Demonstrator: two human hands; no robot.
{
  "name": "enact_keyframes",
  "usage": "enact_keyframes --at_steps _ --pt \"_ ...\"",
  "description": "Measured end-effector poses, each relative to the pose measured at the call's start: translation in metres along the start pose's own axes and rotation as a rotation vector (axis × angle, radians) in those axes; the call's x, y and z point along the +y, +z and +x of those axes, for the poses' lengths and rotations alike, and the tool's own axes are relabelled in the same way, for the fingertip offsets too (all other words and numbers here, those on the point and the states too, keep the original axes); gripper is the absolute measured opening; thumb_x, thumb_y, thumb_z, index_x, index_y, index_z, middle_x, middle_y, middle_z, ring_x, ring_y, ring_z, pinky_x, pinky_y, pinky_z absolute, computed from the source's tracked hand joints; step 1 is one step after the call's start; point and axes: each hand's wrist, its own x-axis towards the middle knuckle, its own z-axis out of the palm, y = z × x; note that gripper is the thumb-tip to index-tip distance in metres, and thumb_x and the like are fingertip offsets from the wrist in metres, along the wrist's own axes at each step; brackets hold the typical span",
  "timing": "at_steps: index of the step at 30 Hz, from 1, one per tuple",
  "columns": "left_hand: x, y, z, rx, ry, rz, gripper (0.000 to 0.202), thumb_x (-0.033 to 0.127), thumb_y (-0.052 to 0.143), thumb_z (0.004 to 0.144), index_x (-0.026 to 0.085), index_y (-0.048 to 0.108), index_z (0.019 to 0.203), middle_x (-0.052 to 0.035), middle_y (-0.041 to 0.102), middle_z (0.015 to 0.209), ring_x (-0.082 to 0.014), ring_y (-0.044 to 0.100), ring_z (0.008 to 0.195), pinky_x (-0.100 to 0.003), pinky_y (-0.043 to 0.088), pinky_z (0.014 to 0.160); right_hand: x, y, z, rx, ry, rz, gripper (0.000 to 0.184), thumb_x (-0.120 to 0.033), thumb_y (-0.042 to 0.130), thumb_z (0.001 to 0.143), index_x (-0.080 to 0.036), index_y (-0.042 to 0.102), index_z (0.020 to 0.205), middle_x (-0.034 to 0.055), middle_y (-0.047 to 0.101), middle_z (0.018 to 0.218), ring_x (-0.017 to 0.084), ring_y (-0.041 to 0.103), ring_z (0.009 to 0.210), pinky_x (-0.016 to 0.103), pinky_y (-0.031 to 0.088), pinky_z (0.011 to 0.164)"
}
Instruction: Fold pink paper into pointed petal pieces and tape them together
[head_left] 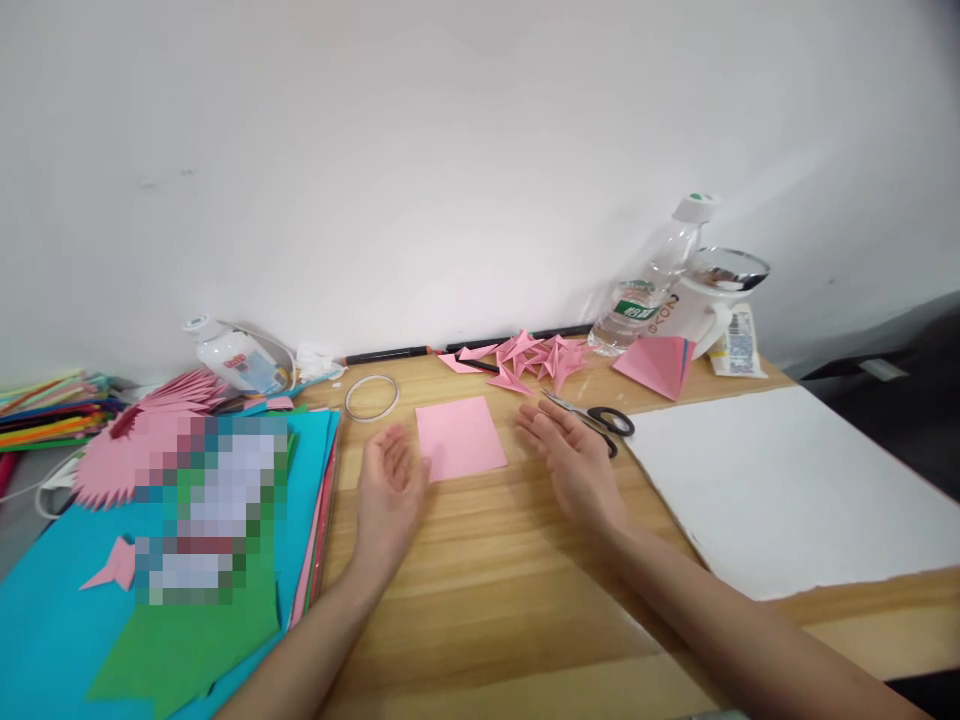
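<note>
A square sheet of pink paper lies flat on the wooden table between my hands. At its left edge is my left hand, palm turned inward, fingers loosely curved and apart, holding nothing. My right hand is off to the sheet's right with its fingers stretched out and nothing in them. Just behind that hand rest black-handled scissors, partly covered by it. Beyond the sheet, several folded pink paper pieces sit in a heap by the wall.
On the left, blue paper and green paper lie near a pleated pink paper form. A tape ring and white bottle are behind. At right stand a water bottle, a white jug and a white board.
</note>
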Motion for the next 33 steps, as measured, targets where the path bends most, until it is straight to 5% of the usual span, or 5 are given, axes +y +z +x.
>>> enact_keyframes --at_steps 8,17,21,27,33 --pt "0.020 0.001 0.002 0.083 -0.242 -0.421 0.036 0.016 0.067 0.067 0.018 0.048 0.098 -0.0121 0.056 0.108 -0.0255 0.051 0.112 -0.047 0.046 0.088 0.002 0.002 -0.005 -0.040 0.080 0.017 0.043 -0.035 0.073 0.064 -0.017 0.058 0.100 0.0108 0.058 0.109 0.027 0.052 0.110 0.044 0.051 0.086" --pt "0.020 0.002 0.000 0.065 -0.261 -0.430 0.033 0.017 0.068 0.066 0.017 0.049 0.093 -0.0115 0.057 0.105 -0.0271 0.050 0.112 -0.048 0.047 0.086 0.002 0.002 -0.006 -0.109 0.152 -0.074 0.050 -0.034 0.075 0.061 -0.016 0.055 0.103 0.0099 0.062 0.104 0.020 0.062 0.087 0.035 0.053 0.077" --pt "0.020 0.002 -0.002 0.029 -0.252 -0.403 0.035 0.016 0.069 0.065 0.017 0.049 0.094 -0.0116 0.057 0.107 -0.0270 0.048 0.115 -0.046 0.046 0.088 -0.001 0.003 -0.007 -0.205 0.182 -0.233 0.055 -0.037 0.070 0.067 -0.014 0.051 0.113 0.0058 0.068 0.085 0.017 0.064 0.074 0.030 0.051 0.068" --pt "0.010 0.002 0.001 0.033 -0.248 -0.389 0.034 0.021 0.069 0.068 0.017 0.052 0.097 -0.0112 0.059 0.113 -0.0216 0.053 0.111 -0.040 0.042 0.095 -0.004 0.002 -0.010 -0.318 -0.007 -0.339 0.056 -0.032 0.067 0.070 -0.014 0.048 0.119 0.0040 0.069 0.082 0.017 0.064 0.074 0.030 0.049 0.071" --pt "0.006 0.002 -0.001 -0.239 -0.206 -0.333 0.045 0.023 0.074 0.063 0.013 0.061 0.104 -0.0113 0.068 0.102 -0.0216 0.063 0.095 -0.033 0.049 0.084 -0.002 0.003 -0.013 -0.394 -0.077 -0.256 0.044 -0.032 0.067 0.070 -0.018 0.055 0.110 0.0048 0.069 0.085 0.018 0.064 0.080 0.030 0.049 0.073"
